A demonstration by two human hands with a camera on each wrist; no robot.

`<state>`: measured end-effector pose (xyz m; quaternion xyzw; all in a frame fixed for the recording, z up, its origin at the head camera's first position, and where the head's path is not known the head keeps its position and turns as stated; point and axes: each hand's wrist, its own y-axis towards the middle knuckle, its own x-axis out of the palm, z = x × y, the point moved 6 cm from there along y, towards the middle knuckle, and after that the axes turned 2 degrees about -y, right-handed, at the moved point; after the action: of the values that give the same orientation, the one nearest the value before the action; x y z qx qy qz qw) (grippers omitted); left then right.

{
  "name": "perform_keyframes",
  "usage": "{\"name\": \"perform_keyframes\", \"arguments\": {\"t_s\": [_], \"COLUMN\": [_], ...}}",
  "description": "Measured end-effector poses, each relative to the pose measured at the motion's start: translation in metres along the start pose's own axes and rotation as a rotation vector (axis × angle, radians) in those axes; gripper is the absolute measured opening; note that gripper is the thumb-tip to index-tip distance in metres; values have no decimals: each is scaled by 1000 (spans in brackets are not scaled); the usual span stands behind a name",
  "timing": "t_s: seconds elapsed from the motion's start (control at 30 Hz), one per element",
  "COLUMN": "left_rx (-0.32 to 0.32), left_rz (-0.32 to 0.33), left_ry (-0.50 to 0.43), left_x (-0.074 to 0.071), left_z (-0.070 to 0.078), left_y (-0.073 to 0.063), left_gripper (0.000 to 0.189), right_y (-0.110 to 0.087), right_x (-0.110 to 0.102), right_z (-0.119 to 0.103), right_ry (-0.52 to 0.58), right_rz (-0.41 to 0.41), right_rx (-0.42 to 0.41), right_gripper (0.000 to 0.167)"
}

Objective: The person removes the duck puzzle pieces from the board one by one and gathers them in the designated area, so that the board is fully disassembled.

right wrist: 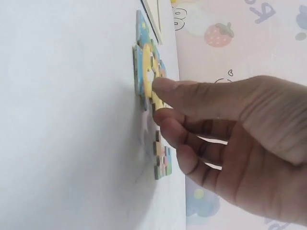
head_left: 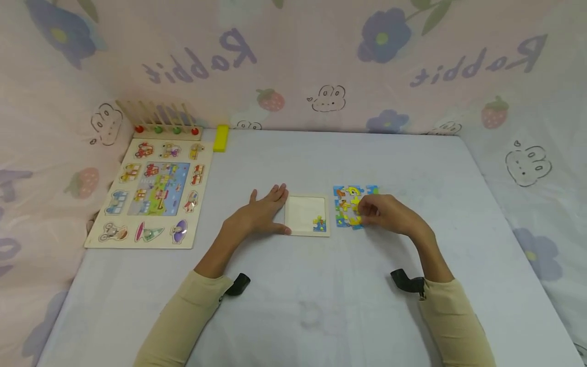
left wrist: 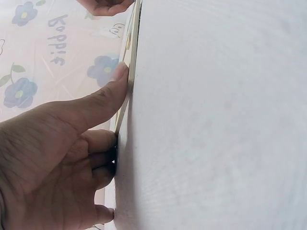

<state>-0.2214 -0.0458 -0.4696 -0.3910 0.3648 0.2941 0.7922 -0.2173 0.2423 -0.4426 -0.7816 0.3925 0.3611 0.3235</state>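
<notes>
A square wooden puzzle tray [head_left: 302, 211] lies flat on the white table, with one jigsaw piece [head_left: 319, 224] in its lower right corner. My left hand [head_left: 259, 211] lies along the tray's left side with spread fingers; its thumb [left wrist: 117, 76] touches the tray edge. To the right of the tray lies a group of blue and yellow jigsaw pieces [head_left: 341, 206]. Over their right side, my right hand [head_left: 390, 214] pinches a yellow jigsaw piece [right wrist: 156, 99] between thumb and fingertips, low among the others. The fingers partly hide this piece.
A large wooden picture board [head_left: 94, 232] with vehicle and toy shapes lies at the left. Behind it stands a peg rack [head_left: 167, 133] with red and green beads, beside a yellow block [head_left: 221, 138]. A patterned curtain [head_left: 293, 61] rises behind the table.
</notes>
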Motion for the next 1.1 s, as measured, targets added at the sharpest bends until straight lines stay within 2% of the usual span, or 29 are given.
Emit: {"name": "perform_keyframes", "arguments": {"t_s": [0.17, 0.4, 0.73, 1.1], "left_rx": [5, 5, 9, 16], "left_rz": [-6, -5, 5, 3], "left_ry": [-2, 0, -4, -11], "left_x": [-1, 0, 0, 0], "left_z": [-1, -2, -3, -3], "left_y": [0, 2, 0, -2], "left_gripper": [109, 109, 108, 107], "right_y": [0, -5, -5, -2], "right_x": [6, 5, 3, 2], "right_z": [-2, -2, -1, -3], "right_ry": [-32, -83, -89, -96], "right_rz": [-27, -30, -10, -25], "right_rx": [18, 71, 44, 44], "right_gripper": [25, 29, 26, 26]}}
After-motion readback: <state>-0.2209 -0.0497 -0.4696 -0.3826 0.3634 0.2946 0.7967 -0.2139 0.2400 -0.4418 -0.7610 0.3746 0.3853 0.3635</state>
